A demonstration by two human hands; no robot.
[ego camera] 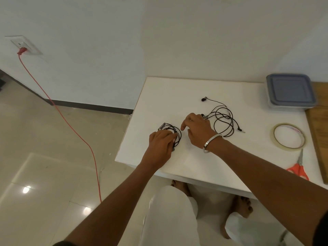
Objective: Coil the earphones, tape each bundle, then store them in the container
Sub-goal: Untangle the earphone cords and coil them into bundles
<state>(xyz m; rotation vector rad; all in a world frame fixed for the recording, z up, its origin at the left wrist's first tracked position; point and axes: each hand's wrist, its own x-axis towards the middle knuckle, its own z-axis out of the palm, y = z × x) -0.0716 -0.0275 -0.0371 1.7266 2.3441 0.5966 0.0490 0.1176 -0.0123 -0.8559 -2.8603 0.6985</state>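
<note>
Two sets of black earphones lie on the white bench (pixel 221 162), one by each hand. Far to the left of the fingers, a red cord (pixel 71 125) runs from a wall socket (pixel 23 46) down across the tiled floor (pixel 44 174). The left hand (pixel 160 144) rests on the coiled earphones (pixel 173 132), its fingers curled down over the near part of the loops and pressing them to the bench; the rest of the coil shows just beyond the fingertips. Whether the thumb pinches the wire cannot be told. Just right of that coil, the right hand (pixel 197 129) hovers low over the bench with its fingers loosely spread and bent, the forefinger pointing down toward the gap between the two sets and holding nothing. A metal bangle (pixel 212 143) sits on that wrist. Directly beyond and to the right of these fingers lie the loose earphones (pixel 222 121), untidily looped, one earbud stretched away from the hand and the plug on the right side. Further right, well apart from the fingers, a tape roll (pixel 287 136) lies flat, with orange-handled scissors (pixel 299 167) nearer the bench's front edge. At the far right corner stands the container (pixel 291 91), its grey lid on.
</note>
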